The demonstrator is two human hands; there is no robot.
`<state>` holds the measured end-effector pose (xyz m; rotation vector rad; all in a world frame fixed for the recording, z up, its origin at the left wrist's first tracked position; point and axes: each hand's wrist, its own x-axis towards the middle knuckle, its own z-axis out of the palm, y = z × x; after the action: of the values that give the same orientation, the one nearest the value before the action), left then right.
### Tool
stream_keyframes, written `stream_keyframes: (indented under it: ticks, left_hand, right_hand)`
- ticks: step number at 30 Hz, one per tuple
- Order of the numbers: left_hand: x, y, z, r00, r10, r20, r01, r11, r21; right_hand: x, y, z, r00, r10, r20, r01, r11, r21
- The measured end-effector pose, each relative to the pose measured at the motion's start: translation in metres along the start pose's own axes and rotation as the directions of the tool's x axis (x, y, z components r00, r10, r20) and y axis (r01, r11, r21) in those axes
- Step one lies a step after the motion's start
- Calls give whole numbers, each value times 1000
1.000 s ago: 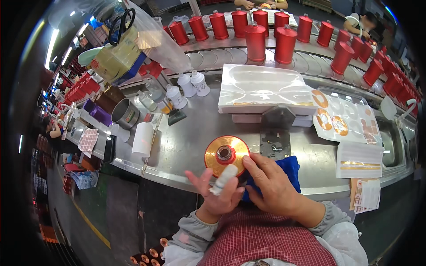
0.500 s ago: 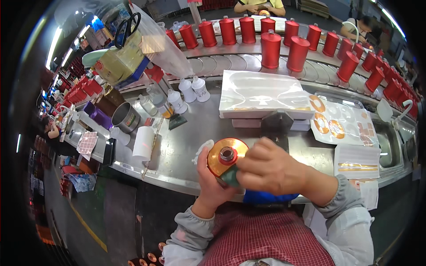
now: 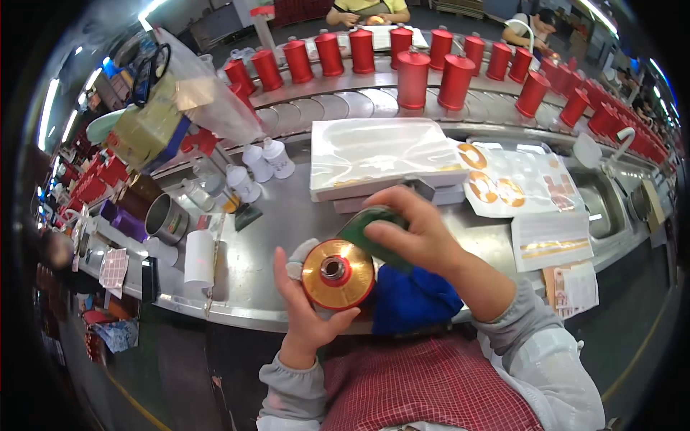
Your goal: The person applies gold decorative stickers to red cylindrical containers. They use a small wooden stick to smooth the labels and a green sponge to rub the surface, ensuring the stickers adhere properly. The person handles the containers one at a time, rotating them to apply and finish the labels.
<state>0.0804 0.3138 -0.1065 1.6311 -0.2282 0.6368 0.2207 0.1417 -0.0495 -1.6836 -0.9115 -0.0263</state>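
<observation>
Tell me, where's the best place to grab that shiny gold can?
Probably around its round side wall, coming from below, the way the left hand cups the gold can. Its top faces up with a red middle, so the curved side gives the hands the steadiest hold.

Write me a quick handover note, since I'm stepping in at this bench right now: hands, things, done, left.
Left hand: cradles the round gold metal can with a red centre cap, end-on, above the steel bench edge.
Right hand: presses a dark green pad against the can's upper side.
Blue cloth lies under the right wrist.
Done: can picked up, pad in contact.
Left: cannot tell how much of the can has been covered.
</observation>
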Motion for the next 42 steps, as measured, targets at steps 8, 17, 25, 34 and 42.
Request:
stream_keyframes:
  ticks: [8,17,25,34,42]
  left_hand:
    - [1,4,12,976,-165,-140,163,986,-26]
    - [2,-1,-2,987,-159,-12,155,973,-171]
    - [-36,-17,23,951,192,-244,-156,975,157]
    - [-7,15,14,969,-201,-141,122,893,-433]
    - [-5,18,18,945,-276,-177,190,902,-389]
  right_hand:
    - [17,1,12,997,55,58,-54,998,-16]
    - [26,-2,11,988,153,-14,-143,947,287]
    - [14,-6,19,970,182,163,-200,975,96]
    - [15,1,22,974,172,148,-192,971,139]
    - [15,1,24,982,149,119,-166,975,150]
